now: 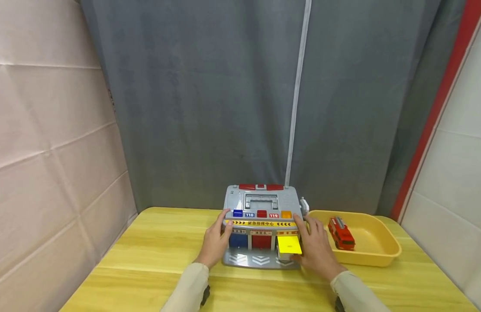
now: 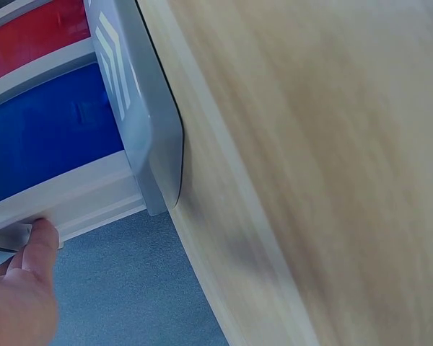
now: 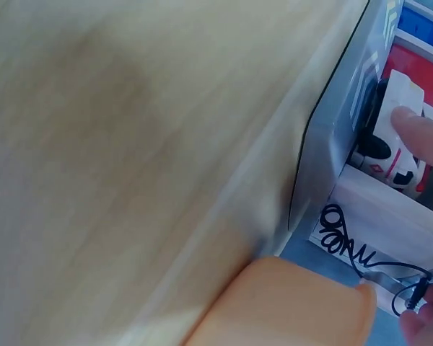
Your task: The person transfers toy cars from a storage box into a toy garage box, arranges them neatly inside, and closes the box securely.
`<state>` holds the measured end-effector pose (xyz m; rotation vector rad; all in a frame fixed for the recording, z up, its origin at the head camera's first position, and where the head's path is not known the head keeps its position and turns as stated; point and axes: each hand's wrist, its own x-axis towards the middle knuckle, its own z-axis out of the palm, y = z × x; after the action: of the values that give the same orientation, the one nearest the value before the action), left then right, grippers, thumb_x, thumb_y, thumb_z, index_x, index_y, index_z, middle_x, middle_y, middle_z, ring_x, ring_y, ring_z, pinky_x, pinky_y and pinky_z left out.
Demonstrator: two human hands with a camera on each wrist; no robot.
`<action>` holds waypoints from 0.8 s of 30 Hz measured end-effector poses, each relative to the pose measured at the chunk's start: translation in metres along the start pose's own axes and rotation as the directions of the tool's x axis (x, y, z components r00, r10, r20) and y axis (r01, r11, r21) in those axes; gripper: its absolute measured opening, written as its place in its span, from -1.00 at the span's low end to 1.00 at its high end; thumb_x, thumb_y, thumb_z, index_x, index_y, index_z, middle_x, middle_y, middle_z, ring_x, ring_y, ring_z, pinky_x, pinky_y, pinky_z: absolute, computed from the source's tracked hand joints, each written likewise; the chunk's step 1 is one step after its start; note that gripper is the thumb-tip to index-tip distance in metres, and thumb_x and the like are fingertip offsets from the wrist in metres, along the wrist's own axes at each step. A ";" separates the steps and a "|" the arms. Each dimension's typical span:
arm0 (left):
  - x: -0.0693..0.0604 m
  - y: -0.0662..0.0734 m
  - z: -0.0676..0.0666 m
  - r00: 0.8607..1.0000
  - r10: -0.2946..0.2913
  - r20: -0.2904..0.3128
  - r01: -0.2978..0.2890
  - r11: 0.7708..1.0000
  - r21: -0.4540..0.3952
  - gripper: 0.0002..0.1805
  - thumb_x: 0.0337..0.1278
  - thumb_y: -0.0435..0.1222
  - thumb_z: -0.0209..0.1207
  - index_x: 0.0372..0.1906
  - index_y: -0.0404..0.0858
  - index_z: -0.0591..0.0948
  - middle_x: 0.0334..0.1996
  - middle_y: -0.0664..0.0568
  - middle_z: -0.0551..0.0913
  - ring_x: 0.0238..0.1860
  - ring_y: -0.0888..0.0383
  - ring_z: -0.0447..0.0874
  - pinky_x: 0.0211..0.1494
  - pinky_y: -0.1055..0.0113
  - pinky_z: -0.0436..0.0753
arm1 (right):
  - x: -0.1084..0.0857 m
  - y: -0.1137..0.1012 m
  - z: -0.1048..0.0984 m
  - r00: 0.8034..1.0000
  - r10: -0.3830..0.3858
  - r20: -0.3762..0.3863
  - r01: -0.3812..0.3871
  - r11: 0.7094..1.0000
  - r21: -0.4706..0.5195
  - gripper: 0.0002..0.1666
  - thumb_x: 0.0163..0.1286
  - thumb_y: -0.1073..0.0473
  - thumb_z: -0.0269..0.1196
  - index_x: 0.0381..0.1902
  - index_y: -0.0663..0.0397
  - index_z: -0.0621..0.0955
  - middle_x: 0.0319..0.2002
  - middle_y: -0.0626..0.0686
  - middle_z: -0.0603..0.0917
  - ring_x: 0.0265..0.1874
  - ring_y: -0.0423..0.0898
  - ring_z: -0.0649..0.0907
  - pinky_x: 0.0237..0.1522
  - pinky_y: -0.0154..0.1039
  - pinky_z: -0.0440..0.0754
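A white toy car (image 3: 400,104) sits beneath the raised yellow door (image 1: 289,244) at the right-hand bay of the toy emergency station (image 1: 263,224). The right hand (image 1: 317,249), loosely spread, touches it with the thumb; the left hand (image 1: 214,243), unclenched, rests against the station's left side. Straight, gentle pressure probably suits. One station, two lowered doors (image 1: 238,241), one red fire truck (image 1: 343,236), one yellow tray (image 1: 369,240).

Head cam: wide view from above table's (image 1: 158,247) near edge, facing fwd & slightly down, toy station (image 1: 259,223) at mid-distance. L & R wrist cams: close-ups, rolled sideways, at stn.'s L & R ends resp.; both share its red door (image 2: 36,40), R also catching tray (image 3: 285,303) corner, cf. head view.
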<state>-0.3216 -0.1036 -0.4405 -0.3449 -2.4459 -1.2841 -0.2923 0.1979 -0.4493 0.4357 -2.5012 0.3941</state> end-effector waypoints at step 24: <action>-0.002 0.001 -0.001 1.000 0.006 -0.020 -0.006 1.000 0.004 -0.47 0.54 0.05 -0.08 0.49 0.06 0.32 0.21 -0.18 0.65 0.14 -0.09 0.69 0.25 -0.08 0.66 | -0.003 -0.001 0.004 0.996 -0.030 -0.085 0.028 0.999 -0.029 0.45 -0.34 0.07 0.74 0.51 0.02 0.22 0.13 0.35 0.46 0.14 0.26 0.40 0.23 0.21 0.47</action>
<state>-0.3195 -0.1038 -0.4398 -0.3366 -2.4286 -1.2737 -0.2914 0.1962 -0.4536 0.4341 -2.4119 0.3582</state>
